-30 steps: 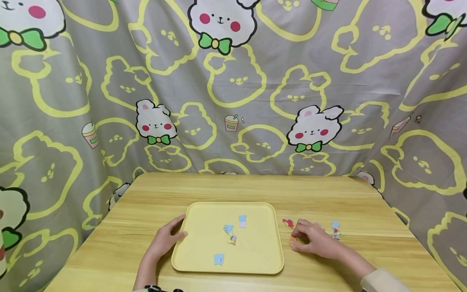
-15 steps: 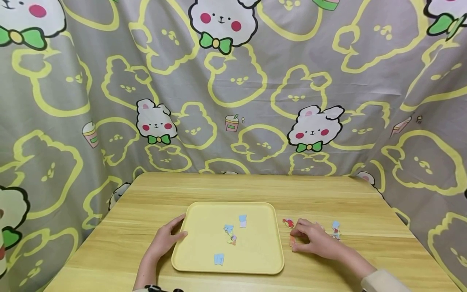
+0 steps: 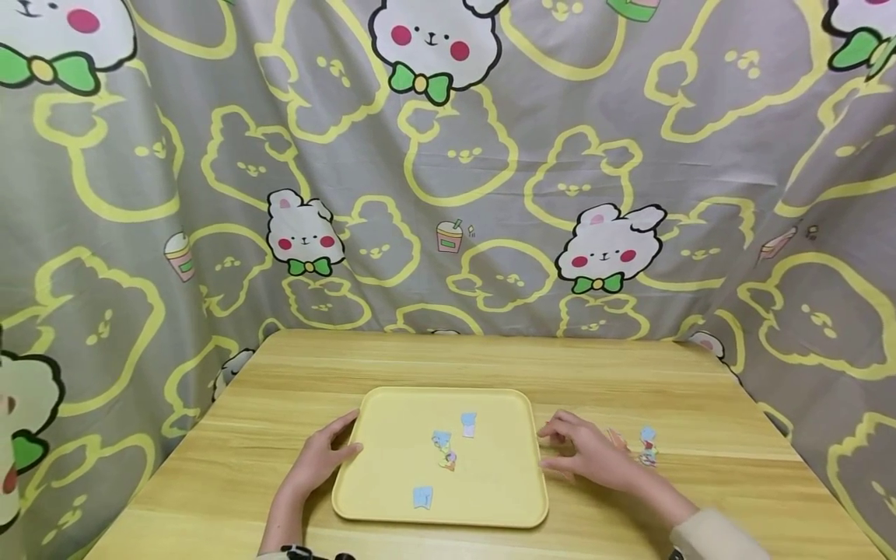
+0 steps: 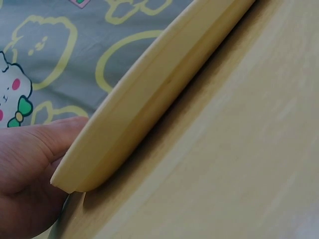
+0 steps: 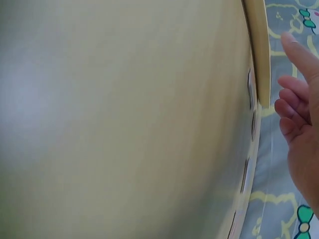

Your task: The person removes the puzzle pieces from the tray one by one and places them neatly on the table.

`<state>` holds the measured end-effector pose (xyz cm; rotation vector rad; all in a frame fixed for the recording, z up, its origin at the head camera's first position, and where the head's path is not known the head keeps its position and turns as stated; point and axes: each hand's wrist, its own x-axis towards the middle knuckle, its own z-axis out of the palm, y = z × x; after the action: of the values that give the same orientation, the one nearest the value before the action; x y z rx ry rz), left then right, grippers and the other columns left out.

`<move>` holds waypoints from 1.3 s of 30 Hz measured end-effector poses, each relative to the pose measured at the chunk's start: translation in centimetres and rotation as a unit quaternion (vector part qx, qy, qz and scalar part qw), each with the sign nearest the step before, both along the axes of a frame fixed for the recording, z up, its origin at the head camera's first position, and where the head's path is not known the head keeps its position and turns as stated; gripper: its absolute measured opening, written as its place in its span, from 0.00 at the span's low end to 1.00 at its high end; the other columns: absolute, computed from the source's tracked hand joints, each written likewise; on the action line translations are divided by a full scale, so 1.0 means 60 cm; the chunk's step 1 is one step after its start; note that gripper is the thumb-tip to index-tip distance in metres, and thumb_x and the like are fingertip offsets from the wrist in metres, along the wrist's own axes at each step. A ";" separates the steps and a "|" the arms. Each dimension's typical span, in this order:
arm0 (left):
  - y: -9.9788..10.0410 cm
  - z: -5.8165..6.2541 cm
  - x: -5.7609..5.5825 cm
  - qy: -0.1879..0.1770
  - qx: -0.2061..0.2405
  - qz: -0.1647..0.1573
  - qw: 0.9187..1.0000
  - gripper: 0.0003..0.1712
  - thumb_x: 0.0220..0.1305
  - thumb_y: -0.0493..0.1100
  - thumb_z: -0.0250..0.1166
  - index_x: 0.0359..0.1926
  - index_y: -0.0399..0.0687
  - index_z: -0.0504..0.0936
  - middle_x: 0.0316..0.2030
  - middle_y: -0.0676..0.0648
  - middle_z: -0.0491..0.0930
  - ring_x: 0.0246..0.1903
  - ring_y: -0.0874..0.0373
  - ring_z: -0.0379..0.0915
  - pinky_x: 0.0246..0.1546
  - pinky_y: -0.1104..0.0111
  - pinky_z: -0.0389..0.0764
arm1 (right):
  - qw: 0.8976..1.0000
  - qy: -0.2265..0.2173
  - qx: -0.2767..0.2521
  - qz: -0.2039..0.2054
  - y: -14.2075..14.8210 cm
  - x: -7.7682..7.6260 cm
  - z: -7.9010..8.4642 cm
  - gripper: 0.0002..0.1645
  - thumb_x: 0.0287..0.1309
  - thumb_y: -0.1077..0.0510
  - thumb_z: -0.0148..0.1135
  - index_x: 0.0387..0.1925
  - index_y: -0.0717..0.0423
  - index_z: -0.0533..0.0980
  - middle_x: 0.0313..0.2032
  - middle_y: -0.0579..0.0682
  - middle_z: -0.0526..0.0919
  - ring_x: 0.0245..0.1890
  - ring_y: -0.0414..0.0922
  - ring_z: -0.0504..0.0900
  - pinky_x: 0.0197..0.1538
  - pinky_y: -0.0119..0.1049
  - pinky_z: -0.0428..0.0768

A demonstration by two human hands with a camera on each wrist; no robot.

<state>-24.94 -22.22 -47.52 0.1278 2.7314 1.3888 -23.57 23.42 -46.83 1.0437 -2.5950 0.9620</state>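
A shallow yellow tray (image 3: 381, 467) lies on the wooden table, with several small puzzle-like paper pieces (image 3: 423, 498) on it. My left hand (image 3: 320, 459) grips its left edge, thumb over the rim; the left wrist view shows the tray's side (image 4: 134, 99) against that hand (image 4: 30, 164). Beside the right rim is my right hand (image 3: 588, 451), fingertips right at the edge. In the right wrist view, this hand (image 5: 303, 109) has its thumb extended and its fingers loosely bent, with nothing visible in them. The hand partly hides pieces under it in the head view.
Right of the right hand lie more colourful pieces (image 3: 648, 447) on the wooden table (image 3: 476, 362). A grey curtain (image 3: 490, 187) with rabbit prints hangs behind and at both sides.
My right hand has moved left, from an orange piece on the table to the tray's right rim. The left hand keeps its hold on the tray. The head view has shifted slightly.
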 end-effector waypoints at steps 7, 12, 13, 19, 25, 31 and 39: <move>0.000 -0.001 0.000 -0.001 0.010 0.004 1.000 0.36 0.65 0.43 0.65 0.73 0.48 0.64 0.72 0.37 0.61 0.73 0.36 0.50 0.72 0.41 0.56 | 0.999 -0.030 0.008 -0.020 -0.041 -0.019 0.004 0.29 0.56 0.45 0.69 0.50 0.63 0.79 0.38 0.47 0.75 0.37 0.39 0.72 0.38 0.29 0.78; -0.001 -0.001 0.001 0.006 0.006 0.008 1.000 0.36 0.65 0.44 0.66 0.72 0.48 0.65 0.71 0.36 0.63 0.73 0.36 0.53 0.72 0.42 0.57 | 0.999 -0.019 0.020 -0.016 -0.064 -0.031 0.006 0.29 0.54 0.47 0.71 0.51 0.64 0.79 0.39 0.49 0.76 0.39 0.42 0.74 0.38 0.29 0.78; -0.001 -0.001 0.001 0.006 0.006 0.008 1.000 0.36 0.65 0.44 0.66 0.72 0.48 0.65 0.71 0.36 0.63 0.73 0.36 0.53 0.72 0.42 0.58 | 1.000 -0.016 0.022 -0.014 -0.067 -0.033 0.007 0.30 0.54 0.47 0.71 0.50 0.64 0.79 0.39 0.49 0.76 0.39 0.42 0.74 0.39 0.30 0.78; -0.002 -0.004 -0.002 0.009 0.010 0.014 1.000 0.36 0.64 0.44 0.66 0.71 0.48 0.66 0.70 0.37 0.65 0.73 0.37 0.54 0.72 0.43 0.59 | 0.999 -0.026 0.042 -0.002 -0.085 -0.049 0.007 0.32 0.54 0.45 0.70 0.52 0.65 0.78 0.39 0.48 0.75 0.41 0.42 0.75 0.43 0.32 0.80; -0.001 -0.006 -0.005 0.030 0.010 0.016 0.999 0.35 0.64 0.42 0.67 0.70 0.46 0.68 0.69 0.36 0.68 0.71 0.37 0.57 0.71 0.44 0.61 | 0.998 -0.022 0.055 0.009 -0.106 -0.066 0.005 0.32 0.53 0.47 0.72 0.52 0.67 0.78 0.38 0.49 0.74 0.40 0.43 0.74 0.43 0.33 0.78; 0.001 -0.006 -0.005 0.035 0.014 0.020 0.999 0.34 0.63 0.40 0.67 0.69 0.45 0.69 0.68 0.36 0.68 0.71 0.37 0.58 0.71 0.44 0.62 | 0.996 -0.043 0.073 0.026 -0.127 -0.081 0.004 0.34 0.54 0.47 0.71 0.55 0.67 0.77 0.33 0.48 0.69 0.35 0.38 0.64 0.35 0.26 0.65; -0.002 -0.010 -0.008 0.028 0.023 0.022 0.999 0.34 0.62 0.40 0.67 0.69 0.45 0.69 0.68 0.37 0.69 0.71 0.38 0.58 0.71 0.45 0.62 | 0.994 -0.041 0.100 0.032 -0.152 -0.095 0.008 0.35 0.55 0.46 0.70 0.57 0.66 0.76 0.34 0.49 0.67 0.33 0.36 0.59 0.35 0.27 0.60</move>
<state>-25.41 -22.31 -48.10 0.1116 2.7648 1.4814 -29.25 14.28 -46.36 1.1643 -2.7869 0.7866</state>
